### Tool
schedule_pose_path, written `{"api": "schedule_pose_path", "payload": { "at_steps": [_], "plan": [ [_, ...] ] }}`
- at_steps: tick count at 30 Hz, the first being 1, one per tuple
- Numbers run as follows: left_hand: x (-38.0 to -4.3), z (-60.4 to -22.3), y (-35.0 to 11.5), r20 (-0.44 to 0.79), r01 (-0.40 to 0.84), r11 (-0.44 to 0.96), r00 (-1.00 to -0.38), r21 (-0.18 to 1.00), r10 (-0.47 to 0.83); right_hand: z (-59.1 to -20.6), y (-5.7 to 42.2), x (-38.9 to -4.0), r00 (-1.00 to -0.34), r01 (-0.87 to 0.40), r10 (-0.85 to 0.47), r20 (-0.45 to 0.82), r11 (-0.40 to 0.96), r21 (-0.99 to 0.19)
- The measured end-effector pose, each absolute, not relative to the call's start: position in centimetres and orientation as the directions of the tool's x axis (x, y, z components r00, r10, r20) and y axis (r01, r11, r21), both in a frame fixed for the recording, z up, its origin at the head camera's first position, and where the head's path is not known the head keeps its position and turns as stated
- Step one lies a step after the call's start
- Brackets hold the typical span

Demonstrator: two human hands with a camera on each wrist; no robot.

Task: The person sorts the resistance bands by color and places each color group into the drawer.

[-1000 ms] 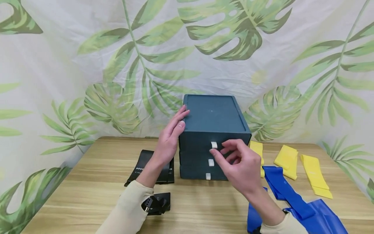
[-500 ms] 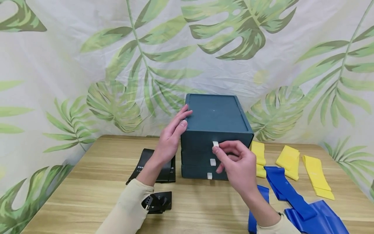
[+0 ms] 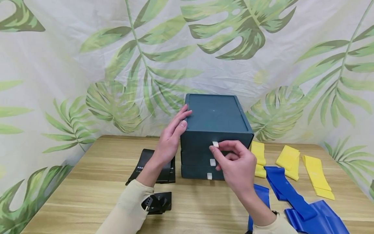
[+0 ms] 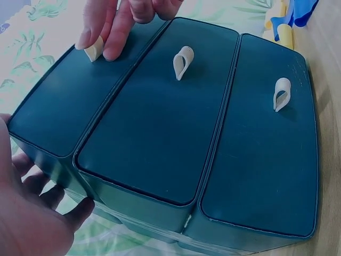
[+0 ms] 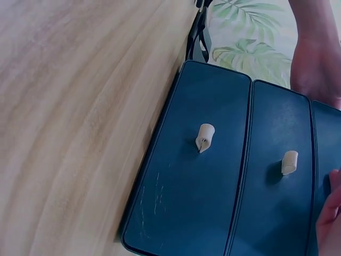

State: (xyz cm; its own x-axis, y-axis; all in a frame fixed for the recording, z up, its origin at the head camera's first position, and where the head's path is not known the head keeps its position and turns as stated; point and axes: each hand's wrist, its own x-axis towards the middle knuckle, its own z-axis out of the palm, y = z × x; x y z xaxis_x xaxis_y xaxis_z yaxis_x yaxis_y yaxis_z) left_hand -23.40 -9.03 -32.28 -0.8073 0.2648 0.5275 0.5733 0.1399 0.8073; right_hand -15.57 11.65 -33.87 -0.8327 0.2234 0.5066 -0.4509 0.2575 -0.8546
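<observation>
A dark teal box of three stacked drawers (image 3: 216, 113) stands on the table, each drawer front bearing a small white loop tab. All three drawers look closed. My left hand (image 3: 169, 139) rests along the box's left side, its fingertips over the top edge; the left wrist view shows the fingers spread against that side. With thumb and index finger, my right hand (image 3: 238, 165) pinches the top drawer's pull tab (image 4: 95, 49). Below it are the middle pull tab (image 4: 183, 62) and the bottom pull tab (image 4: 282, 94), both untouched.
Black flat bands (image 3: 144, 161) lie left of the box, and a small black folded piece (image 3: 163, 201) lies nearer the front. To the right are several yellow bands (image 3: 317, 174) and blue bands (image 3: 292, 195). A leaf-print cloth (image 3: 163, 65) hangs behind the table.
My right hand has moved in from just beside the top tab and taken it between thumb and finger. The left hand has stayed on the box's side, and the drawers look unmoved.
</observation>
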Motion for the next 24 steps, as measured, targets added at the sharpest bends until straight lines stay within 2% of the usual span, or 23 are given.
{"api": "schedule_pose_path", "payload": {
  "at_steps": [11, 24],
  "plan": [
    [-23.4, -32.3, -9.1, 0.522, 0.568, 0.146, -0.812, 0.81, 0.261, -33.7, 11.3, -15.2, -0.78, -0.497, 0.258, 0.571, 0.298, -0.815],
    [-23.3, -31.8, -9.4, 0.465, 0.501, 0.058, -0.835, 0.863, 0.295, -33.7, 11.5, -14.4, -0.842, -0.423, 0.238, 0.485, 0.269, -0.865]
  ]
}}
